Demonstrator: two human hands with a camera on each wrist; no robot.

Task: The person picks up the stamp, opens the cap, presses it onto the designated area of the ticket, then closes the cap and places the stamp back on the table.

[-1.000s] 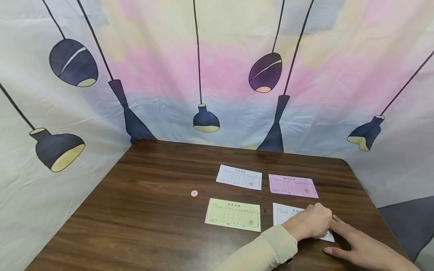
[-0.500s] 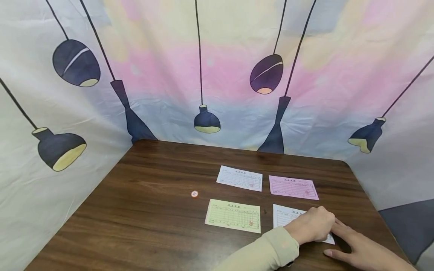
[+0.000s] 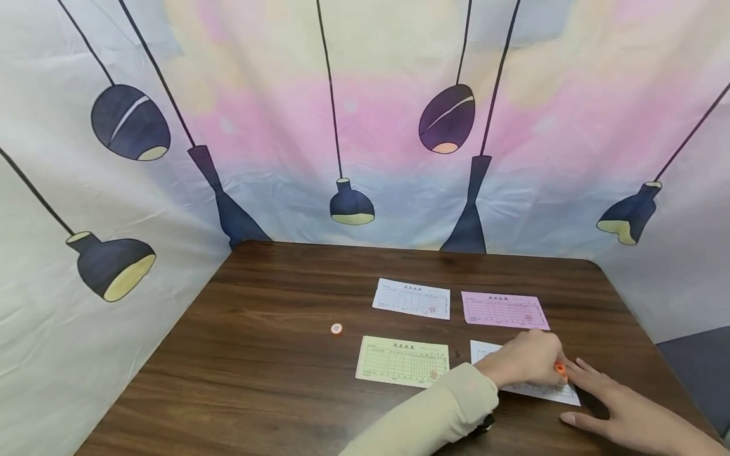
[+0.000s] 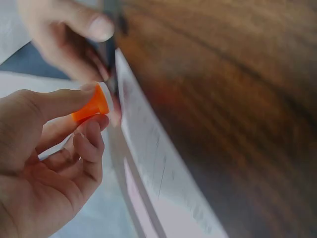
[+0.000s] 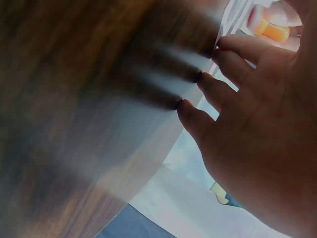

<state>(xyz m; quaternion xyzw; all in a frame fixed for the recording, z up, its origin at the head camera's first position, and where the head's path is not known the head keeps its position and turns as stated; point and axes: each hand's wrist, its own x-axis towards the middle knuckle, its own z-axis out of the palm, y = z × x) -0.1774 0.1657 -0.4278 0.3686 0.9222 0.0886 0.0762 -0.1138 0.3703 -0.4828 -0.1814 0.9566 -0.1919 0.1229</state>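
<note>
My left hand (image 3: 527,360) pinches a small orange stamp (image 4: 95,105) between thumb and fingers. Its white end faces the paper, a little clear of it in the left wrist view. Under that hand lies a white printed slip (image 3: 550,394), its middle covered by the fingers. My right hand (image 3: 624,399) lies with extended fingers on the table, fingertips at the slip's right edge. Three more printed slips lie flat nearby: a yellow one (image 3: 403,361), a pink one (image 3: 504,310) and a bluish-white one (image 3: 412,299). Each of these bears a red mark near its lower right.
A small round orange-rimmed piece with a white top (image 3: 336,329) lies left of the slips on the dark wooden table (image 3: 228,380). Behind the table hangs a cloth backdrop (image 3: 274,190) printed with lamps.
My left hand has risen slightly off the slip and turned, so the orange stamp now shows. The right hand stays beside the slip. The head view has shifted a little.
</note>
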